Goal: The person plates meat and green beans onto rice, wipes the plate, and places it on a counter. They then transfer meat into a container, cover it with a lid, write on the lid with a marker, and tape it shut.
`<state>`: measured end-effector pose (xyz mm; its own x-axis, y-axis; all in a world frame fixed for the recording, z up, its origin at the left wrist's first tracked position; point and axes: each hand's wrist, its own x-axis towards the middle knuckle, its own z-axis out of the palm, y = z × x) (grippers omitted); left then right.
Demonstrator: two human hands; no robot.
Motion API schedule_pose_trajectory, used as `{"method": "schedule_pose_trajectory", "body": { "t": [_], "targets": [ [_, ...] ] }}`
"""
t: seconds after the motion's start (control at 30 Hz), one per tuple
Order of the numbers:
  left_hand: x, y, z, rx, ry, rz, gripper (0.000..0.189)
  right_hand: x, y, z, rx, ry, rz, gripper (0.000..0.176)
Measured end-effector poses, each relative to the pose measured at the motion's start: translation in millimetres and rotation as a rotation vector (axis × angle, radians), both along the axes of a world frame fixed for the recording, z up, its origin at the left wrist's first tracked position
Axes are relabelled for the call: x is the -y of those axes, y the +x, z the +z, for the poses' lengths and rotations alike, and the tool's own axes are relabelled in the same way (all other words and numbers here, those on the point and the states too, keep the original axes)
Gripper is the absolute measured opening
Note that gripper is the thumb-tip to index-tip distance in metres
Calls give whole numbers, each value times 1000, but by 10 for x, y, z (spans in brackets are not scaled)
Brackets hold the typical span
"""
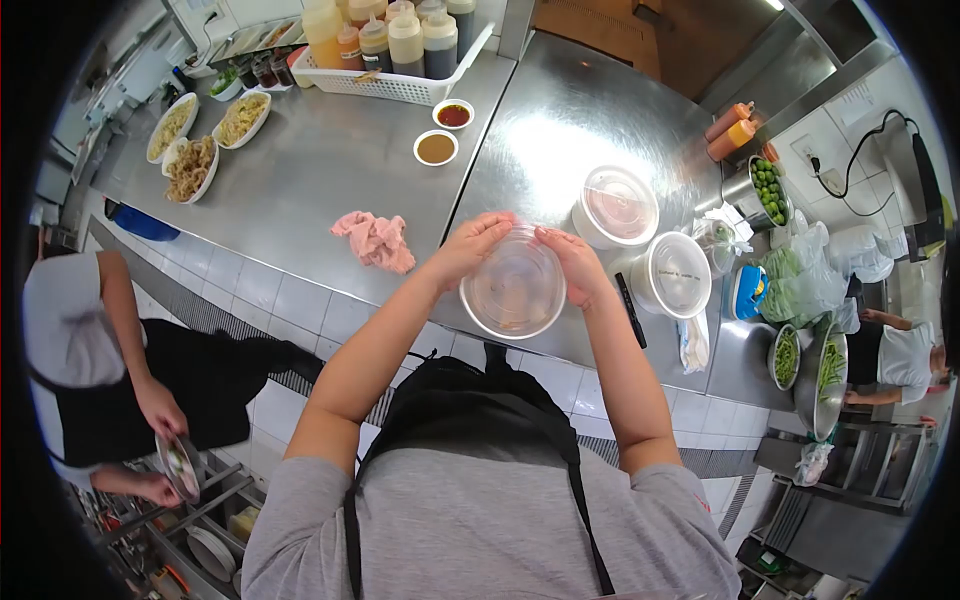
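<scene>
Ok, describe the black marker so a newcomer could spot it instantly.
At the steel counter, find the person's right hand on the clear round container. Just right of that hand, the black marker lies beside the tub with writing on its lid. It's the slim, dark stick; nearby tubs are round and pale.

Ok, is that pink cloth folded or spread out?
Neither: the pink cloth lies crumpled on the steel counter, with uneven creases and bunched edges.

A round, clear plastic container (513, 285) with a pale translucent rim is at the near edge of the silver steel counter (540, 110), circular top facing up, faint brownish patches showing through it.
</scene>
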<state>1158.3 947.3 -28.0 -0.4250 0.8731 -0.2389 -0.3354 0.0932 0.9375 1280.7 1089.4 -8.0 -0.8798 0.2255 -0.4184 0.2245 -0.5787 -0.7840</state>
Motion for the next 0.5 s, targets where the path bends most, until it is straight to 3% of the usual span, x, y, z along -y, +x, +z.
{"method": "schedule_pose_trajectory", "body": {
  "t": [0.07,0.1,0.13,0.17,0.2,0.23,0.27,0.3,0.33,0.5],
  "targets": [
    [-37,43,15,8,42,51,30,63,-22,-22,28,266,-144,22],
    [-58,67,27,-109,28,198,31,102,-19,-16,29,264,-143,22],
    [-64,85,27,-225,14,346,31,145,-8,0,-27,462,-254,24],
    [-61,58,-20,-223,12,347,31,163,-3,10,-85,660,-365,26],
    [-53,10,-87,-535,31,308,31,126,0,-31,-82,658,-364,26],
    [-43,-14,-154,-843,47,259,31,66,11,-112,-43,859,-266,29],
    [-42,-8,-131,-838,40,255,31,41,19,-160,-4,1058,-164,32],
    [-51,-12,-94,-601,-63,152,32,35,24,-203,1,1054,-165,32],
    [-83,-33,-63,-365,-160,51,32,17,13,-234,46,968,-111,34],
    [-73,-41,-132,-36,-132,14,34,75,4,-197,135,811,-87,35]
  ]
}}
